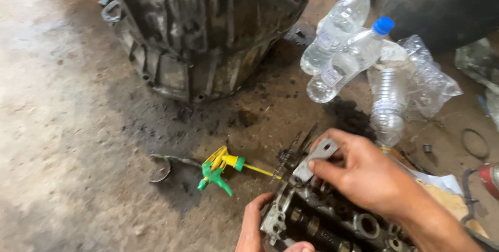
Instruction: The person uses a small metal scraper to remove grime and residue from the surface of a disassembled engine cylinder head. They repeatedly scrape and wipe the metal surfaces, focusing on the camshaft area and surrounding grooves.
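A greasy metal engine head (pixel 322 221) with a camshaft lies on the floor at the bottom of the head view. My right hand (pixel 364 171) reaches over it from the right and pinches a flat grey metal bracket (pixel 314 157) at the head's near end, beside a small chain (pixel 288 153). At the bottom edge my left hand (pixel 254 226) grips the head's left end, its thumb curled round the casting.
A large dirty engine housing (pixel 208 28) stands at the top. A green and yellow spray nozzle (pixel 221 171) lies left of the head. Two clear plastic bottles (pixel 345 39) and crumpled plastic (pixel 421 75) lie at the upper right. A hose clamp ring (pixel 161 169) rests on the oily concrete.
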